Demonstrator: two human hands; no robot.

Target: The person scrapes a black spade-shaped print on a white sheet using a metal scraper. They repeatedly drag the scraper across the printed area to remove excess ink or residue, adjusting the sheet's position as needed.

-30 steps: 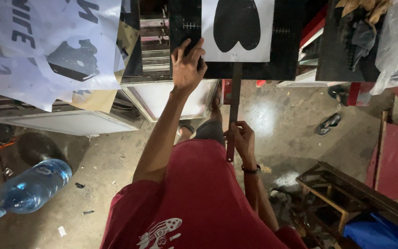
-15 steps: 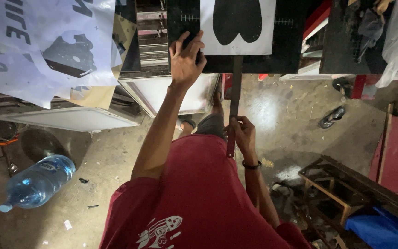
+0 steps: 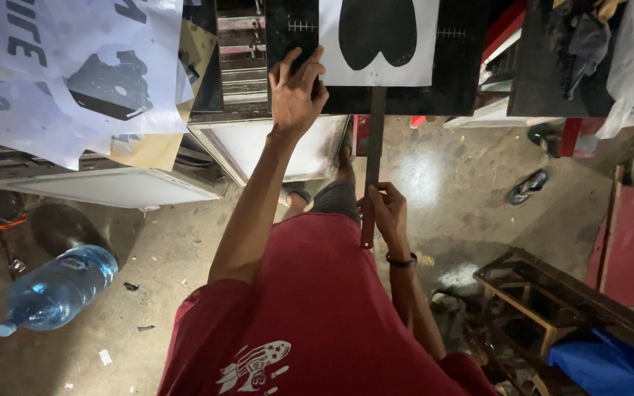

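**Two hands on the black board and its bar**

Closest to the camera, a red shirt (image 3: 317, 315) fills the lower middle, white print on it. Just beyond, the right hand (image 3: 385, 213) is curled around a dark flat bar (image 3: 373, 158), fingers wrapped narrow on the lower stretch, a dark band at the wrist. That bar runs straight up from the grip to the underside of the black board (image 3: 464, 81).

Further out, the left hand (image 3: 296, 92) reaches long, fingers spread and pressed flat on the board's lower left corner, fingertips just beside the white sheet (image 3: 377, 40) with its large black shape. The board sits at the top middle of the view, sheet lying on it.

Off to the left, on the concrete floor (image 3: 434, 169), a blue water bottle (image 3: 56, 287) lies on its side, well apart from both hands. Above it, white printed sheets (image 3: 53, 66) hang over a flat white frame (image 3: 104, 187). Far right, a sandal (image 3: 525, 186) on the floor and a wooden stool (image 3: 530, 293).
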